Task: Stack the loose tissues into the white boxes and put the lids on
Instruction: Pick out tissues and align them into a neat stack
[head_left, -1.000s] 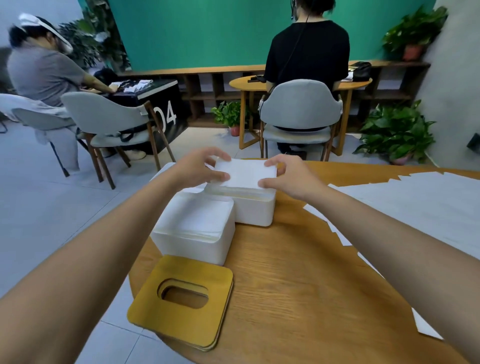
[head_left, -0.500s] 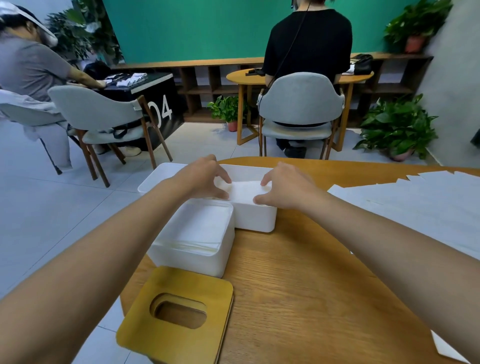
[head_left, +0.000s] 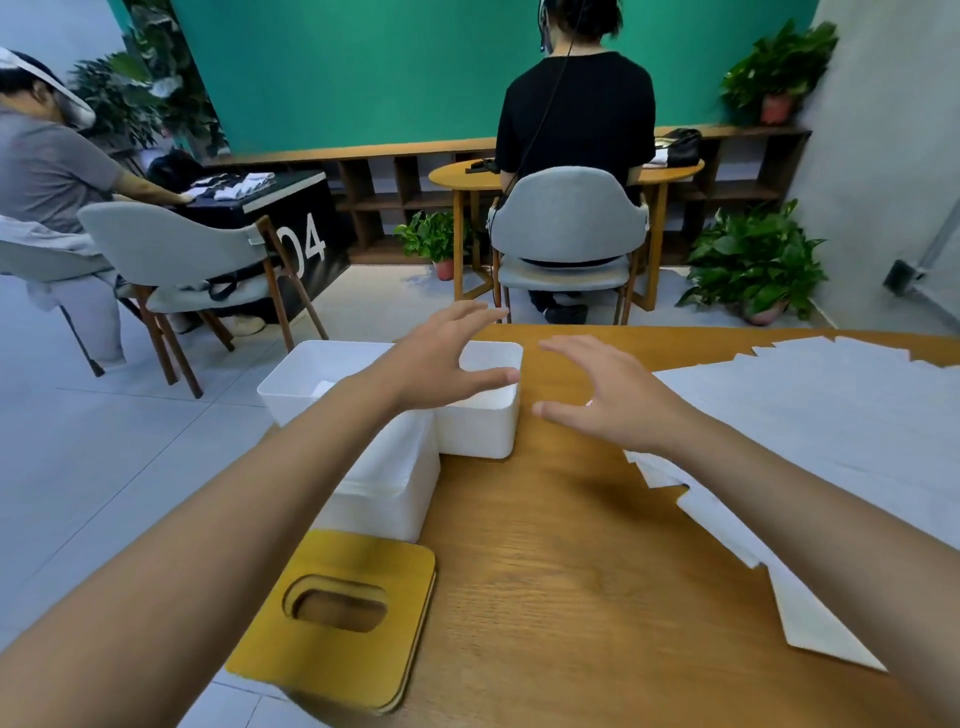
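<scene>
Both of our hands have just come off the tissues. Half a second ago they were pressing a folded white wad down into the far white plastic box (head_left: 480, 434). Now our left hand (head_left: 447, 364) hovers above that box with fingers spread wide and holding nothing. Our right hand (head_left: 597, 397) hangs just beside the box's right wall over the round wooden table (head_left: 571, 571), its fingers equally splayed and empty. The wad has stayed down inside the box. We only glimpse a pale surface below the rim under our left thumb, so we cannot tell how full the box is.

We judge that this load is delivered and our hands are free for the next one. The near white plastic box (head_left: 387, 499), touching the far one's front, looks filled close to its rim, though our left forearm covers part of it. Plenty of loose white tissue sheets (head_left: 810, 415) still lie fanned across the right side of the table, well apart from the boxes, so the stacking is not over. The yellow wooden lids with an oval slot (head_left: 337, 613) sit piled at the table's near left edge, just in front of the near box and on neither box yet. Our right hand is closest to the sheets, so it seems best placed to gather the next batch
</scene>
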